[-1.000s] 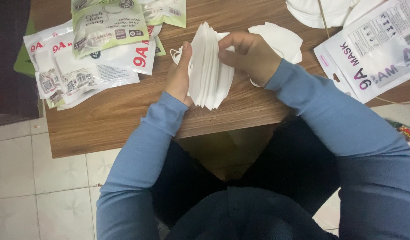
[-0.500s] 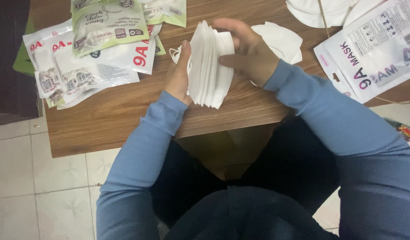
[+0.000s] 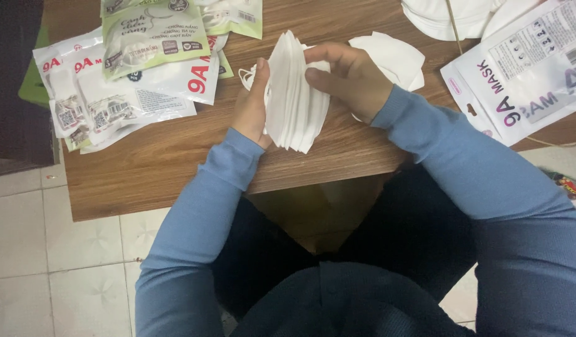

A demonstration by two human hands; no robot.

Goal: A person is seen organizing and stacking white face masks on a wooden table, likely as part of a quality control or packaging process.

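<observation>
Stack of white masks (image 3: pixel 293 97): held upright on edge above the wooden table (image 3: pixel 175 162), near its front edge, layers fanned slightly, lower tip pointing toward the body. Pressed between both hands.

Left hand (image 3: pixel 252 103): set flat against the left face of the stack, fingers extended upward along it, thumb side toward the table. Closed on the stack from that side. Thin white ear loops (image 3: pixel 244 78) seen just beyond the fingertips.

Right hand (image 3: pixel 350 78): placed on the right face of the stack, fingers (image 3: pixel 319 62) curled over its upper edge, gripping it. Wrist resting over the table, blue sleeve (image 3: pixel 463 162) running back toward the body.

Loose white masks (image 3: pixel 394 56): lying flat on the table just behind the right hand, partly covered by it.

Pile of flat printed packets (image 3: pixel 132 81): spread on the table to the left of the left hand, white with red and green print, overlapping one another, near but not touching the hand.

Large white packet (image 3: pixel 525 68): lying at the right end of the table, well apart from the stack.

More white masks (image 3: pixel 450 12): heaped at the far right corner, cut off by the upper edge of view.

Tiled floor (image 3: pixel 63 268): pale, seen below the table at left.
</observation>
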